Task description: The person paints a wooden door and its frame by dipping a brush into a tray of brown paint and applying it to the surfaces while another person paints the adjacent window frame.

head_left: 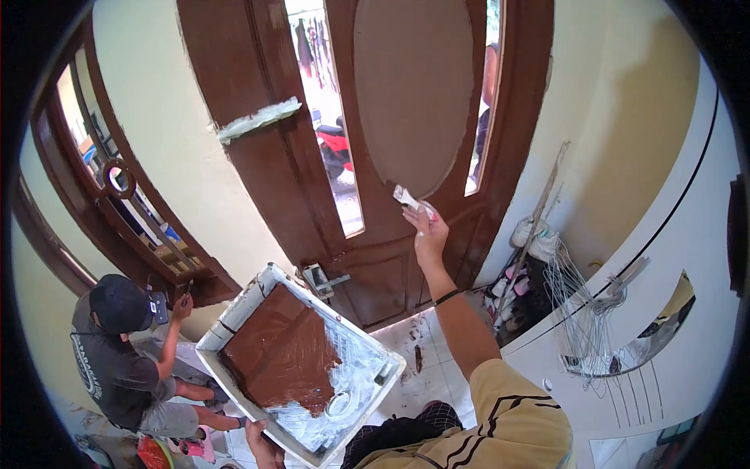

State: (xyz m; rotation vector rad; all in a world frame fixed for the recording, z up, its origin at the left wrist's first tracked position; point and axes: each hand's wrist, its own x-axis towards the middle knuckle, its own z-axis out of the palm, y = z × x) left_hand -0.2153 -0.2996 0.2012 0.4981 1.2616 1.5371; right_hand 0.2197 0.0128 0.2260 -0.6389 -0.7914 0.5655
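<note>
My right hand (430, 233) is raised to the brown wooden door (375, 273), its fingers closed round a paintbrush (408, 198). The white, paint-smeared brush points up and left at the lower edge of the door's oval panel (414, 86). Low in the view, my left hand (266, 449) grips the near left edge of a white paint tray (209, 361), which is tilted in front of me. Brown paint (269, 352) covers much of the tray's inside, and whitish smears cover the rest. Part of my left hand is hidden by the tray.
A co-worker (117, 359) in a dark cap crouches at left, one hand near the brown window frame (195, 291). A door handle (332, 283) sits just beyond the tray. At right are a long stick (547, 187), tangled wires (578, 305) and a white curved surface (656, 258).
</note>
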